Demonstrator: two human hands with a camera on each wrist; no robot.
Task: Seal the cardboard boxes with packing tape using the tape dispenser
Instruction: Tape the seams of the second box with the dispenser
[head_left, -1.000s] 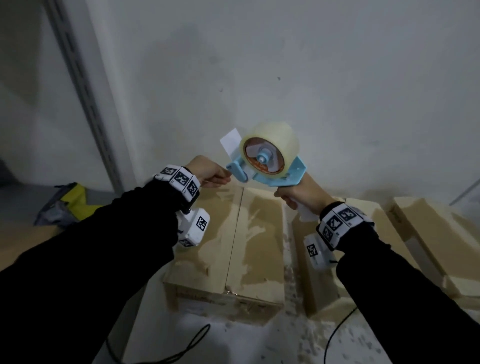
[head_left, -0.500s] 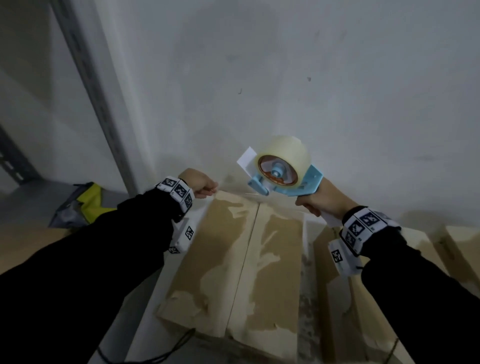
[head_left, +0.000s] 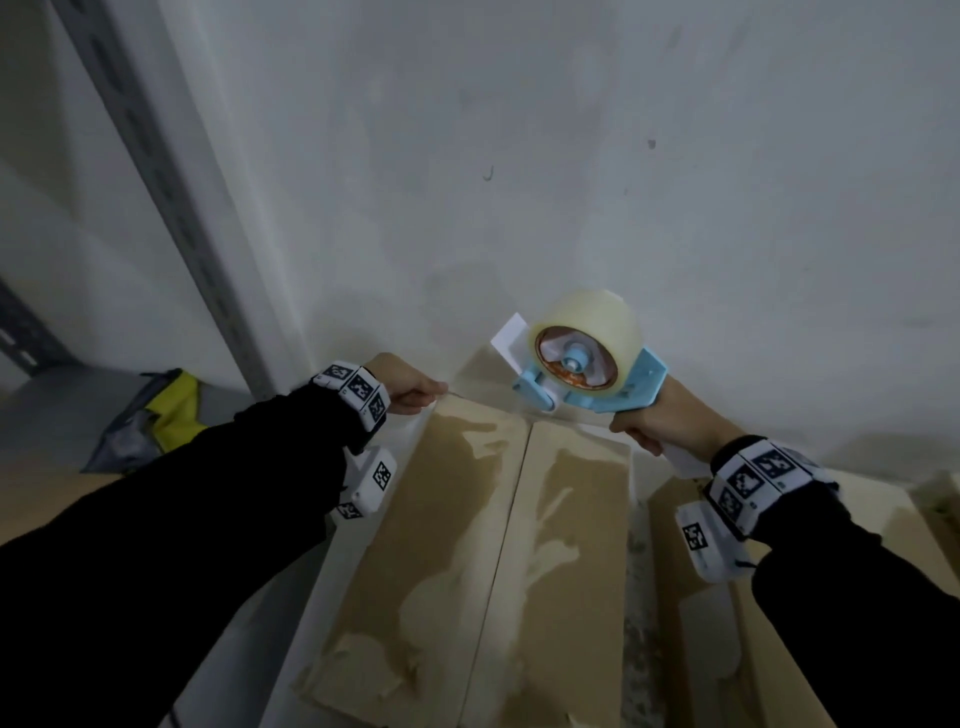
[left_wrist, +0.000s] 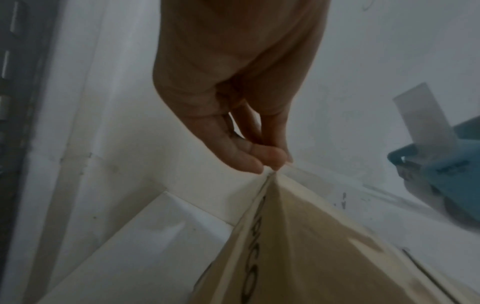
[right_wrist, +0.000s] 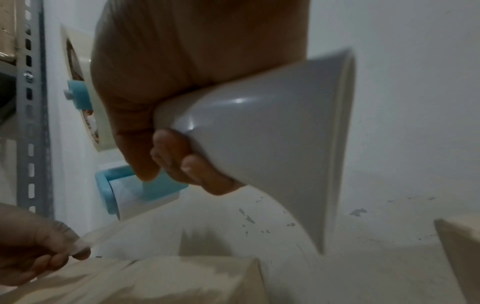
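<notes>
Head view shows the right hand (head_left: 662, 421) wrapped around the tape dispenser (head_left: 587, 371) handle above the cardboard box (head_left: 498, 545)'s far edge, while the left hand (head_left: 402, 387) pinches the tape end (right_wrist: 100, 234) at that box's far-left corner.

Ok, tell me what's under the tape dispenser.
Under the dispenser lies the box's far edge. A clear tape strip runs from it to the left hand. The box's inside is hidden by closed flaps.
</notes>
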